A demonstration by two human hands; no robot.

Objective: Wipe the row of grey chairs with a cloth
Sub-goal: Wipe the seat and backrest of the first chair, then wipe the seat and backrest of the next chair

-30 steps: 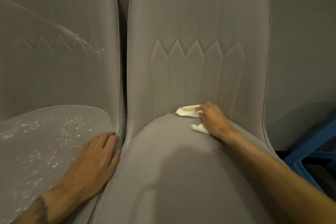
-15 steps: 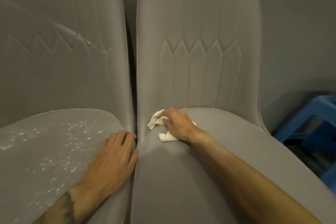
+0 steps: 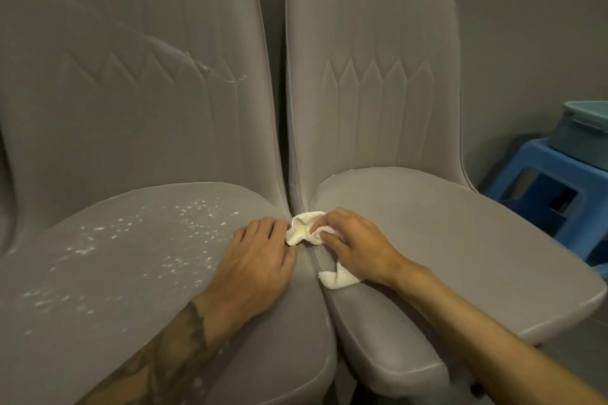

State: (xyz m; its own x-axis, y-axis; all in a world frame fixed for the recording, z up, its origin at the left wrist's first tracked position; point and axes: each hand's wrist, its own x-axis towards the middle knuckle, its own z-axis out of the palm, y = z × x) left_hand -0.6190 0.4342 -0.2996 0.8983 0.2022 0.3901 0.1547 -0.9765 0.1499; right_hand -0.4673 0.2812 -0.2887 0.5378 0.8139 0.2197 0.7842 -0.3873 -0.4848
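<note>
Two grey padded chairs stand side by side. The left chair [image 3: 131, 128] has white specks across its seat and a pale smear on its backrest. The right chair [image 3: 427, 223] looks clean. My right hand [image 3: 353, 245] holds a white cloth [image 3: 304, 230] at the left edge of the right seat, in the gap between the chairs; one corner of the cloth sticks out under my wrist. My left hand [image 3: 260, 260] rests flat on the right edge of the left seat, fingertips touching the cloth.
A blue plastic stool [image 3: 543, 187] stands to the right of the chairs, with a teal tub [image 3: 582, 131] on top. A grey wall runs behind the chairs.
My right hand has dragged the cloth leftward along the back of the right seat to its left edge. The view has shifted right. My left hand stayed on the left seat's edge.
</note>
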